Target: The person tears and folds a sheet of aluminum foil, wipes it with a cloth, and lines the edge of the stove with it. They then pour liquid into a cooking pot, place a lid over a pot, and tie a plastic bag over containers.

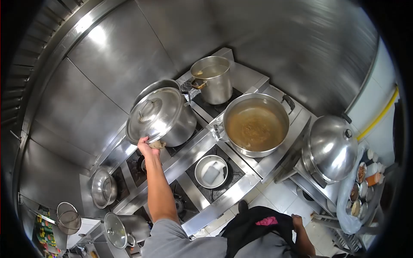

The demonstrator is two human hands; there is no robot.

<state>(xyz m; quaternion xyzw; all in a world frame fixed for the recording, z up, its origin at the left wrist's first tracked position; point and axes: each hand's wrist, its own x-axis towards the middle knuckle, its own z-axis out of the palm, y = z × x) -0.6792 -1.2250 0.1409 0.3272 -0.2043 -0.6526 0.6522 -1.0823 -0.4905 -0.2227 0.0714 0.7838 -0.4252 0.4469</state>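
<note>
My left hand (148, 148) reaches forward and is closed on the near edge of a large steel pot lid (161, 107), with a bunched brown cloth (158, 145) at the fingers. Under the lid stands a big steel pot (183, 129), its contents hidden. To the right of it, a wide pot (257, 146) holds brownish liquid. My right hand (297, 222) hangs low at my side by the black apron (254, 228); its fingers are too small and partly hidden to read.
On the steel stove (202, 159) are a small pan (211, 172) of white liquid with a grey block and a tall pot (217, 88) at the back. A domed steamer (331, 146) stands right, near several ingredient bowls. A lidded pot (133, 228) and steel bowl (103, 187) sit left.
</note>
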